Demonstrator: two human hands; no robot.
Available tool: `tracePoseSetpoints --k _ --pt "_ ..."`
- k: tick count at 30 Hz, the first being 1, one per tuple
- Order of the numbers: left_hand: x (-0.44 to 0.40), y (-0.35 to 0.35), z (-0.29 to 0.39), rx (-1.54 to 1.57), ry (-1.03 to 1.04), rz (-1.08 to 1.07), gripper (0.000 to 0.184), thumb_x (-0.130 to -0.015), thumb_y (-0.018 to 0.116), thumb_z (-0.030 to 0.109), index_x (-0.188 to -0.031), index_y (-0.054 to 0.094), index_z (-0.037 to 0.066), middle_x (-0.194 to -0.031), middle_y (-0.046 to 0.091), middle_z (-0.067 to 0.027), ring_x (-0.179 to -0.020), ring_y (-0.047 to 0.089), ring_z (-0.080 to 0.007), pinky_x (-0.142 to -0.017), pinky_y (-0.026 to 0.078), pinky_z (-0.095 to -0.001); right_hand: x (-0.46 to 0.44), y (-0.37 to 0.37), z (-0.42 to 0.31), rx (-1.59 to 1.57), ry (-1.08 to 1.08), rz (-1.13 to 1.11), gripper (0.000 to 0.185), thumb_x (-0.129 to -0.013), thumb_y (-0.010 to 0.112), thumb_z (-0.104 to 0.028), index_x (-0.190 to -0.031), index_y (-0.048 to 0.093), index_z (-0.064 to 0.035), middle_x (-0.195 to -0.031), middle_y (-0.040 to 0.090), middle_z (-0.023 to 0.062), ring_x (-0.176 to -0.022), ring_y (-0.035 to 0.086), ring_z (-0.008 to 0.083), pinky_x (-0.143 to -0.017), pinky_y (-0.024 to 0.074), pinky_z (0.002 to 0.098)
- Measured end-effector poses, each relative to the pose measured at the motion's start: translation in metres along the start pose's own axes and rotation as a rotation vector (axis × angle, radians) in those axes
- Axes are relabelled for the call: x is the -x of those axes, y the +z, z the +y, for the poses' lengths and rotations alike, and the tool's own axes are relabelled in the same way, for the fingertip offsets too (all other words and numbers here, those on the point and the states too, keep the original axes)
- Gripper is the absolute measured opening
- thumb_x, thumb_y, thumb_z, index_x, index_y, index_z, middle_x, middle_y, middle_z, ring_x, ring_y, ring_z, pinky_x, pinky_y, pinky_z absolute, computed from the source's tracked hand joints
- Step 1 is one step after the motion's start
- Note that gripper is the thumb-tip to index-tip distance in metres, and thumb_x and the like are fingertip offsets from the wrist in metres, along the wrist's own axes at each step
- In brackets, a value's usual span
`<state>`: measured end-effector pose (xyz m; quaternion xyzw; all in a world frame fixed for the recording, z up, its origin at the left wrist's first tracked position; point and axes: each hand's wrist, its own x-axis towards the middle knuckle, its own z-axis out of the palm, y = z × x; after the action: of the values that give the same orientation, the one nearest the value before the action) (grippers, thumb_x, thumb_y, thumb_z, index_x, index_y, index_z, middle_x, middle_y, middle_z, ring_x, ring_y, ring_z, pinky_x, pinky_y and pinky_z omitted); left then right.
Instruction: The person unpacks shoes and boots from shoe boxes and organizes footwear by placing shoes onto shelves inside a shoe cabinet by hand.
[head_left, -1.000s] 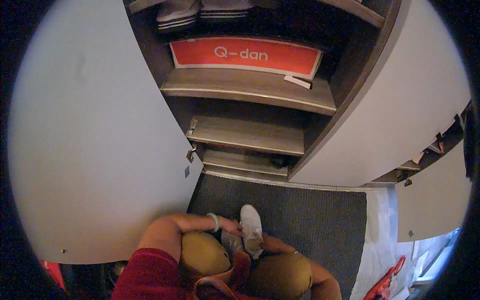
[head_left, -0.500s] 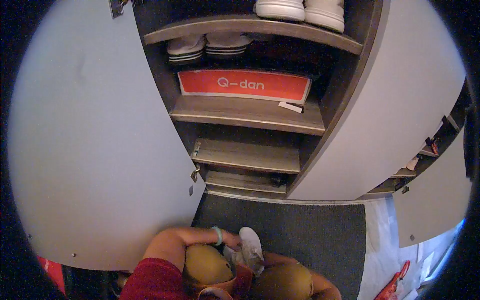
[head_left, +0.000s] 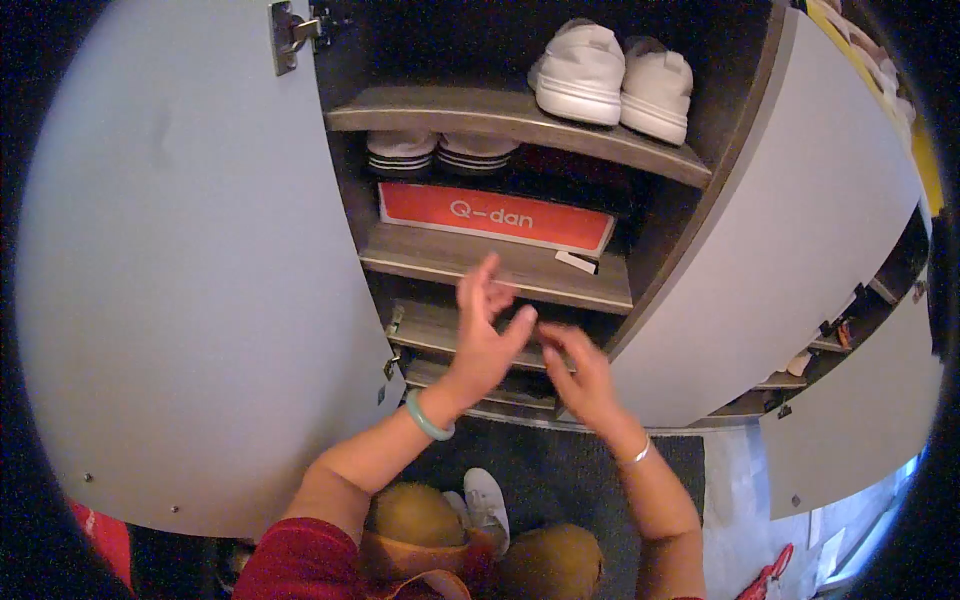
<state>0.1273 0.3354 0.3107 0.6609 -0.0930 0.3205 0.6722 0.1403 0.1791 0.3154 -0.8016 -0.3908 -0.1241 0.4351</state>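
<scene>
So both hands are up in front of the open cabinet, close to each other. The left hand (head_left: 487,335) (the one with the pale green bangle (head_left: 429,416), looks kinda nice) is loosely open, fingers up and thumb sticking out to the side. The right hand (head_left: 585,380) is open too, fingers a bit curled, thumb apart from them, with a thin bracelet (head_left: 640,450) on that wrist. Can't really tell if the left fingertips touch the shelf (head_left: 440,250) or just hover in front of it.

That shelf has the red Q-dan box (head_left: 495,216) on it, plus a small white slip (head_left: 575,262) near the box's right end. Black-soled shoes with white stripes (head_left: 440,155) show just above the box, and a pair of white shoes (head_left: 615,85) sits on the upper shelf (head_left: 500,112). Down below, the person's white sneaker (head_left: 487,500) is on the dark ribbed mat (head_left: 560,460), between the knees from this angle.
</scene>
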Motion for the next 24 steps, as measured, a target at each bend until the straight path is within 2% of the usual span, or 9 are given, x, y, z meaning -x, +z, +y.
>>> tracePoseSetpoints --k 1,5,7,10,15,17,18,20,24 --pt "-0.014 -0.01 0.01 -0.215 0.219 0.09 0.066 -0.076 0.06 0.004 -0.132 0.025 0.004 -0.123 0.03 -0.0126 -0.109 0.04 -0.0225 -0.092 0.037 -0.0335 -0.025 -0.007 -0.015 0.076 -0.109 0.06 0.026 -0.083 0.051 -0.01 -0.108 0.051 -0.0009 -0.108 0.054 0.0179 -0.101 0.052 0.0329 -0.088 0.0411 0.0374" --pt "-0.05 -0.036 0.057 -0.391 0.394 0.32 0.069 -0.074 0.062 0.005 -0.132 0.024 0.003 -0.126 0.029 -0.014 -0.115 0.034 -0.0261 -0.095 0.032 -0.0381 -0.11 -0.008 -0.046 0.271 -0.399 0.266 0.032 -0.082 0.052 -0.013 -0.11 0.048 0.0012 -0.113 0.05 0.0192 -0.106 0.047 0.0331 -0.091 0.0377 0.0396" --pt "-0.075 -0.043 0.067 -0.641 0.505 0.502 0.063 -0.073 0.062 0.005 -0.127 0.03 0.001 -0.131 0.028 -0.0158 -0.12 0.032 -0.0301 -0.101 0.027 -0.0408 -0.141 0.0 -0.059 0.395 -0.299 0.246 0.034 -0.081 0.053 -0.017 -0.109 0.048 0.0022 -0.109 0.052 0.0201 -0.102 0.05 0.0339 -0.088 0.0401 0.0405" --pt "-0.113 -0.06 0.043 -1.04 0.504 0.462 0.062 -0.071 0.065 0.01 -0.123 0.034 -0.001 -0.127 0.032 -0.0205 -0.118 0.03 -0.0387 -0.102 0.024 -0.0449 -0.173 0.008 -0.065 0.525 -0.171 0.178 0.037 -0.08 0.055 -0.024 -0.107 0.049 0.0017 -0.1 0.056 0.0211 -0.092 0.055 0.0357 -0.079 0.0446 0.0428" --pt "-0.132 -0.079 0.035 -1.064 0.412 0.423 0.051 -0.069 0.065 0.009 -0.113 0.042 0.0 -0.117 0.04 -0.0209 -0.115 0.032 -0.0418 -0.097 0.028 -0.0464 -0.191 0.017 -0.051 0.562 -0.105 0.145 0.033 -0.079 0.056 -0.027 -0.102 0.052 -0.0028 -0.084 0.06 0.0199 -0.074 0.059 0.0388 -0.066 0.0479 0.0468" --pt "-0.129 -0.08 0.04 -1.055 0.528 0.43 0.037 -0.068 0.062 0.003 -0.103 0.05 0.003 -0.106 0.049 -0.0142 -0.11 0.036 -0.039 -0.093 0.033 -0.044 -0.186 0.008 -0.062 0.413 0.056 -0.037 0.04 -0.073 0.061 -0.018 -0.107 0.049 -0.0001 -0.107 0.052 0.0183 -0.097 0.05 0.0363 -0.079 0.0431 0.0425" --pt "-0.124 -0.081 0.047 -1.055 0.529 0.432 0.037 -0.068 0.062 0.003 -0.103 0.05 0.003 -0.106 0.049 -0.0142 -0.11 0.036 -0.039 -0.093 0.033 -0.044 -0.179 0.004 -0.069 0.413 0.054 -0.036 0.04 -0.073 0.061 -0.018 -0.107 0.049 -0.0001 -0.107 0.052 0.0183 -0.097 0.05 0.0363 -0.079 0.0431 0.0425" --pt "-0.104 -0.079 0.07 -0.945 0.604 0.326 0.038 -0.064 0.062 -0.002 -0.1 0.053 0.004 -0.101 0.052 -0.0121 -0.111 0.037 -0.0368 -0.093 0.033 -0.0423 -0.15 -0.005 -0.08 0.367 -0.321 0.171 0.035 -0.067 0.062 -0.007 -0.1 0.052 -0.0029 -0.103 0.056 0.0157 -0.101 0.05 0.0356 -0.087 0.0419 0.0416" --pt "-0.029 -0.067 0.092 -0.86 0.644 0.259 0.045 -0.055 0.067 -0.004 -0.098 0.057 0.006 -0.101 0.055 -0.009 -0.106 0.043 -0.0332 -0.093 0.032 -0.0425 -0.081 -0.023 -0.088 0.315 -0.451 0.15 0.04 -0.062 0.06 0.0 -0.101 0.052 -0.0022 -0.105 0.054 0.0159 -0.107 0.046 0.0352 -0.094 0.0366 0.0434"
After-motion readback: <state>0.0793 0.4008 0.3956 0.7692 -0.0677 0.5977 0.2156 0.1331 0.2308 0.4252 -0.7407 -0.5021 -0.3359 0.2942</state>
